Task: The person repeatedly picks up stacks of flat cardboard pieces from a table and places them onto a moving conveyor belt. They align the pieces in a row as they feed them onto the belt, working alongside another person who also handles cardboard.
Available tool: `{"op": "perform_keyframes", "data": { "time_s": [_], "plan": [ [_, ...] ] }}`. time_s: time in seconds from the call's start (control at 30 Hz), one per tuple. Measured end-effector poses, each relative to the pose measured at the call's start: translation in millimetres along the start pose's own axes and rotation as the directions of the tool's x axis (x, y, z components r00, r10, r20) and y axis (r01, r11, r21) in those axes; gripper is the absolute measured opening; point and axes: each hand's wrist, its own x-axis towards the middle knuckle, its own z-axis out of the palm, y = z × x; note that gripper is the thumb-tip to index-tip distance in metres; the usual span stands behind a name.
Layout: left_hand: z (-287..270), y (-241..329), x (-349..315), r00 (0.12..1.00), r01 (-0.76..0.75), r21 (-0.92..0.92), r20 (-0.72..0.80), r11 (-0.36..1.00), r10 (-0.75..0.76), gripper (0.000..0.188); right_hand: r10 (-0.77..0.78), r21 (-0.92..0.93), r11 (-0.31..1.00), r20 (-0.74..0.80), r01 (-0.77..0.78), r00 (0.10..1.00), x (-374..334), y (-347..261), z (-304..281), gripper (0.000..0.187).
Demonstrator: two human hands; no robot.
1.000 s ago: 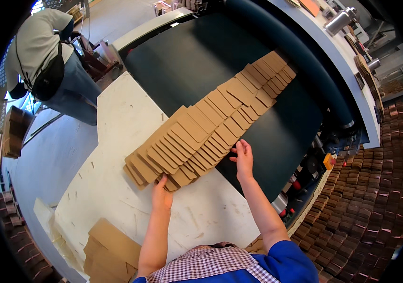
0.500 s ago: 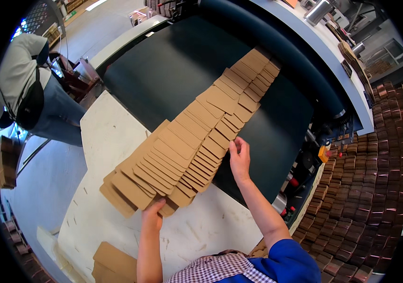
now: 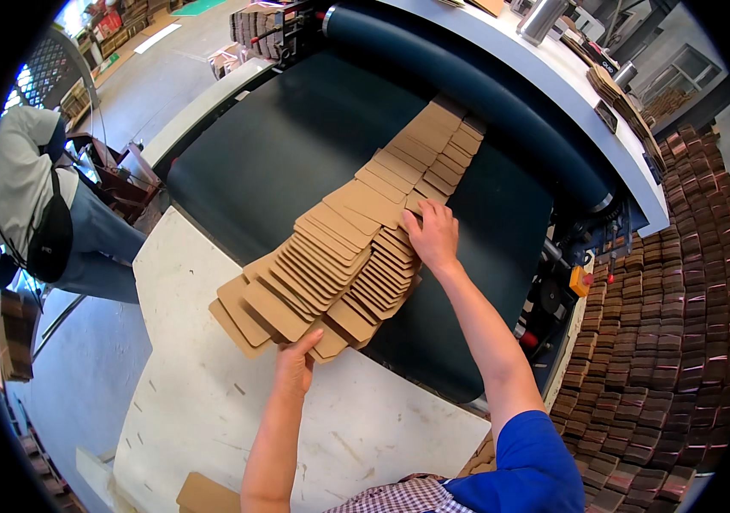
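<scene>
A long overlapping row of flat brown cardboard pieces (image 3: pixel 331 244) runs from the white table up across a dark conveyor belt (image 3: pixel 254 171). My left hand (image 3: pixel 298 361) grips the row's near end, thumb on top and the other fingers hidden underneath. Farther up, my right hand (image 3: pixel 435 238) is at the row's right edge, its thumb and fingers bent against the cardboard pieces. Between my hands the pieces stand tightly bunched; toward the roller they lie flatter and more spread.
A dark roller (image 3: pixel 468 103) spans the belt's far end. The white table (image 3: pixel 211 402) bears another cardboard piece (image 3: pixel 207 494) near me. Many stacked bundles (image 3: pixel 638 359) fill the right side. An orange box with a red button (image 3: pixel 581 280) sits at the belt's right. Another person (image 3: pixel 49 205) stands at left.
My right hand has moved from beside the row onto its edge, farther up. My left hand has pushed the near end forward, and the pieces have bunched closer together.
</scene>
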Motion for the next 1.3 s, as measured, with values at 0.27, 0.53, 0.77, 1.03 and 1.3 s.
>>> {"op": "perform_keyframes", "data": {
  "time_s": [0.27, 0.53, 0.77, 1.03, 1.3],
  "plan": [
    [-35, -24, 13, 1.000, 0.006, -0.135, 0.000, 0.991, -0.006, 0.054, 0.005, 0.050, 0.999, 0.239, -0.017, 0.971, -19, -12, 16, 0.066],
    [-173, 27, -154, 0.976, -0.073, -0.011, -0.209, 0.997, 0.069, 0.062, 0.006, 0.117, 0.986, 0.696, -0.121, 0.718, -86, -99, -63, 0.065],
    [-103, 40, -149, 0.986, -0.084, 0.189, -0.128, 0.978, 0.109, 0.058, -0.123, 0.183, 0.983, 0.640, 0.005, 0.759, -149, -128, -2, 0.071],
    [-85, 43, -245, 0.975, -0.138, 0.766, -0.008, 0.629, 0.223, 0.083, -0.312, 0.591, 0.646, 0.782, -0.484, 0.539, -257, -168, -56, 0.064],
    [-131, -33, -260, 0.936, -0.215, 0.635, -0.083, 0.742, 0.342, 0.091, -0.434, 0.769, 0.572, 0.579, -0.286, 0.690, -295, -142, -47, 0.043]
  ]
}}
